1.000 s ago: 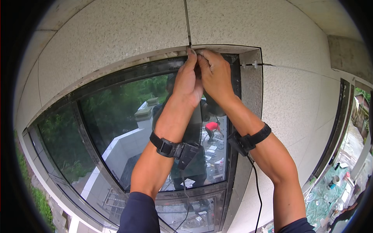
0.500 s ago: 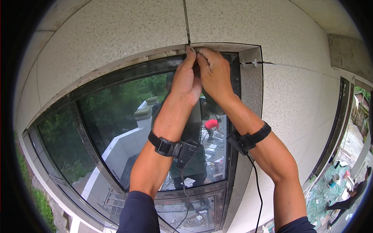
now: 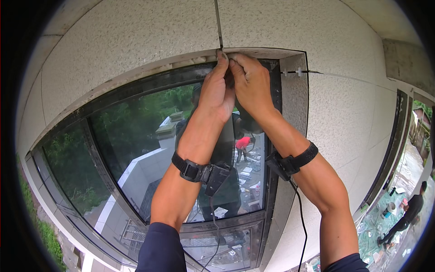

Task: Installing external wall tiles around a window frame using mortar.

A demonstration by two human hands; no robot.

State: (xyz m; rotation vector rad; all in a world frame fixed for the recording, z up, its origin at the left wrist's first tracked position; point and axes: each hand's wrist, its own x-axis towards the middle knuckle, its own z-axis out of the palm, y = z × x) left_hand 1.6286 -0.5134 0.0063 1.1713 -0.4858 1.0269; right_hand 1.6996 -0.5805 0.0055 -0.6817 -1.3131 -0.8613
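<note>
Both arms are raised to the top of a dark-framed window, under the stone-panelled wall [image 3: 149, 36]. My left hand [image 3: 215, 88] has its thumb pressed up at the lower end of a dark vertical joint [image 3: 218, 22] between two panels. Close against it, my right hand [image 3: 251, 81] is closed with bent fingers at the lintel's underside. Whatever the fingertips pinch, if anything, is hidden behind the hands. To their right, small white spacers [image 3: 299, 72] sit in a horizontal joint of the side reveal [image 3: 294, 99].
Directly below the hands is the window glass [image 3: 136, 122], which reflects a person in red. Black straps with box-like devices [image 3: 218, 177] and trailing cables circle both forearms. At lower right, a person in dark clothes [image 3: 410, 211] stands near a bucket [image 3: 389, 209] and scattered debris.
My hands stay at the same spot, with only a slight shift. The person at lower right has risen from a bent posture, and the red-clad reflection has moved slightly left.
</note>
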